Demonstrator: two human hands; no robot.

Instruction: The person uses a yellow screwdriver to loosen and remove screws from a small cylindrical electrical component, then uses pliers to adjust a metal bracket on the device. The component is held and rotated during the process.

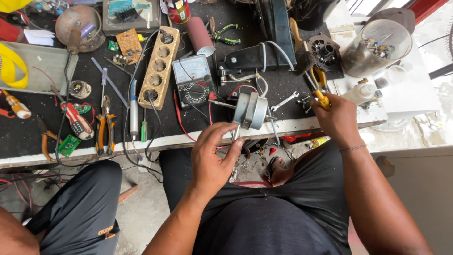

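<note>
So the left hand (212, 158) has its fingertips pinched on the small grey fan motor (250, 112), which sits at the near edge of the black-topped workbench (28, 137), about dead centre of the view, shaft sticking out toward 9 o'clock. Looks to me like it's held there so the round casing won't roll while wires trail off it. The right hand (337, 118), over at 3 o'clock from the motor, is closed around a yellow-handled tool (322, 99); I'd guess a screwdriver, but the tip is hidden so can't say for sure. Just up at 11 o'clock from the motor there's an analogue multimeter (192, 79), black body, pale dial face, red and black leads dropping toward the edge, parked close probably for easy reach. Left of that a long cream power strip (159, 66) lies on a diagonal. Pliers with orange grips (105, 132) and a red-handled screwdriver (78, 121) sit at 9 o'clock. Packaging-wise: a red cylindrical can (178, 9) with a label at 12 o'clock, a maroon tube (200, 35) lying beside it, and a clear plastic jar (375, 47) full of small bits at 2 o'clock on a white surface. Another person's dark-trousered leg (80, 208) shows at 7 o'clock.
</note>
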